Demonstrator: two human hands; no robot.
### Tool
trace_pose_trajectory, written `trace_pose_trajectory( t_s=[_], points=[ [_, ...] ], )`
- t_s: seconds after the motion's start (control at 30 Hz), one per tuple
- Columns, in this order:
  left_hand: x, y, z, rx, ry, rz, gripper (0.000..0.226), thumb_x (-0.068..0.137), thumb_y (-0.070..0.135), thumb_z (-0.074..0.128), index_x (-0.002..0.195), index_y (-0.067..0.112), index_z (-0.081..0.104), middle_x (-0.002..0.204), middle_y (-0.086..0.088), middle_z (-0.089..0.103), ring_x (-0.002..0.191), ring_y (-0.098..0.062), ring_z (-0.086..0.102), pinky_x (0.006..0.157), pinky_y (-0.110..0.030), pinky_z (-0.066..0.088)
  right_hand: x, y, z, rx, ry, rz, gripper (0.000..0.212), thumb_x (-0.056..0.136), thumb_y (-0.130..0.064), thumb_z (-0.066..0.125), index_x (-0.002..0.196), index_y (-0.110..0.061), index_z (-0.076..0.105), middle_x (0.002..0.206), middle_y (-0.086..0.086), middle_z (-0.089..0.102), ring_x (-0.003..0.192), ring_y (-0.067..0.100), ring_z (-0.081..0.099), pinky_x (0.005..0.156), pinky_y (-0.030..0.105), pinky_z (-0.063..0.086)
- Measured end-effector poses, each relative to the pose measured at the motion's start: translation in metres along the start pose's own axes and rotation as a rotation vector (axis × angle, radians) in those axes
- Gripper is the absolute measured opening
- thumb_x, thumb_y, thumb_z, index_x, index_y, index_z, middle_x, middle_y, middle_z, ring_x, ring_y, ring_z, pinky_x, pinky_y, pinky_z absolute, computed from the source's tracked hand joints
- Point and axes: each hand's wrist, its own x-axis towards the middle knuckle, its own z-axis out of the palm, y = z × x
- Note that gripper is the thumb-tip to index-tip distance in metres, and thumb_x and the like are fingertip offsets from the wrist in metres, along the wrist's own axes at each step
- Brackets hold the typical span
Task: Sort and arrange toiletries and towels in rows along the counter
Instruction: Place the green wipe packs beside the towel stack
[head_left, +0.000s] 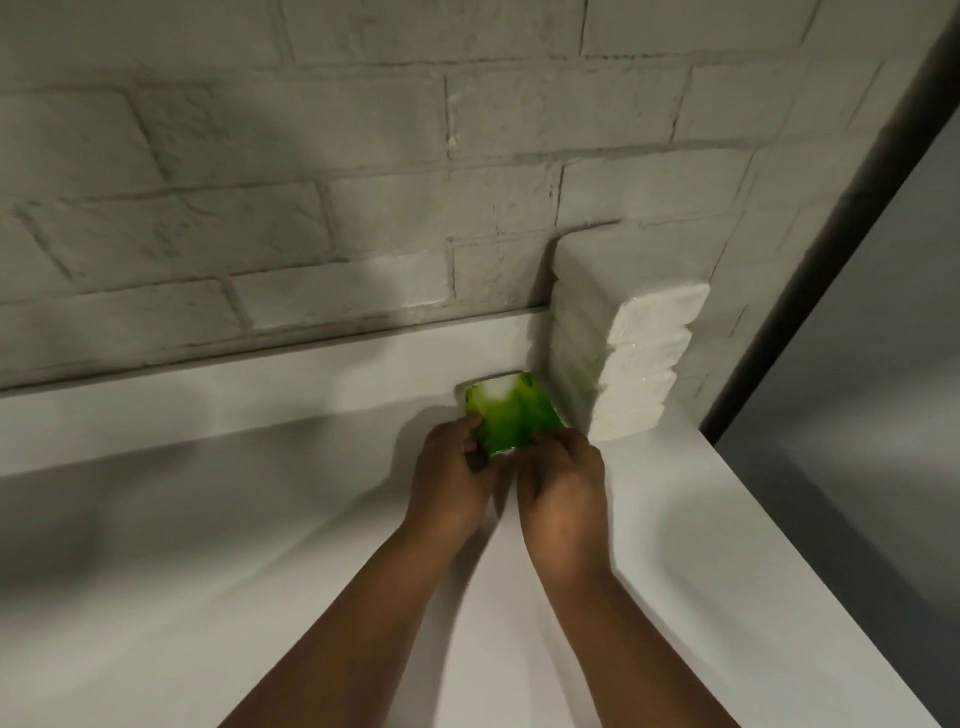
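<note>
A glossy green and white packet (511, 413) sits on the white counter (260, 519), close to the back wall. My left hand (452, 478) grips its near left corner and my right hand (563, 483) grips its near right corner. Just to the right of the packet stands a tall stack of white wrapped tissue packs (618, 338), pushed into the back right corner of the counter. The packet's near edge is hidden by my fingers.
A white painted brick wall (311, 182) runs behind the counter. The counter's right edge (779, 525) drops off to a grey floor, and a dark vertical frame (831, 218) rises beside the stack.
</note>
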Motion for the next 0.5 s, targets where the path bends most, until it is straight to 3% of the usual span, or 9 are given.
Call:
trace_pose_trajectory(
  t_s=[0.13,0.27,0.4,0.5],
  points=[
    [0.006,0.008,0.006,-0.021,0.019,0.033,0.037,0.074,0.018,0.075,0.108,0.011,0.066,0.088,-0.001,0.065,0.086,-0.028,0.068,0.083,-0.047,0.055,0.0,0.007,0.008,-0.006,-0.042,0.02,0.016,0.087,-0.013,0.055,0.092,-0.017,0.069,0.107,0.004,0.062,0.099,0.022,0.054,0.086,0.02,0.037],
    [0.008,0.012,0.014,-0.017,0.037,0.058,0.019,0.073,0.026,0.072,0.081,0.037,0.06,0.084,0.0,0.066,0.082,-0.027,0.068,0.08,-0.046,0.056,0.003,0.01,0.015,0.009,-0.069,0.044,0.022,0.093,-0.018,0.045,0.103,-0.016,0.065,0.114,0.006,0.061,0.108,0.022,0.053,0.093,0.029,0.043],
    [0.014,0.002,0.022,0.012,0.064,0.071,0.026,0.076,0.03,0.072,0.101,0.025,0.068,0.092,0.001,0.07,0.079,-0.012,0.068,0.076,-0.04,0.057,0.003,0.011,0.016,0.013,-0.061,0.038,0.023,0.094,-0.019,0.044,0.103,-0.014,0.064,0.11,0.004,0.062,0.105,0.018,0.054,0.09,0.023,0.042],
    [0.016,-0.002,0.025,0.017,0.065,0.078,0.033,0.074,0.038,0.068,0.105,0.027,0.067,0.091,0.004,0.07,0.079,-0.009,0.068,0.076,-0.039,0.058,0.004,0.011,0.017,0.059,-0.058,0.035,0.021,0.094,-0.018,0.045,0.099,-0.013,0.064,0.109,0.004,0.062,0.103,0.018,0.056,0.087,0.024,0.045]
  ],
)
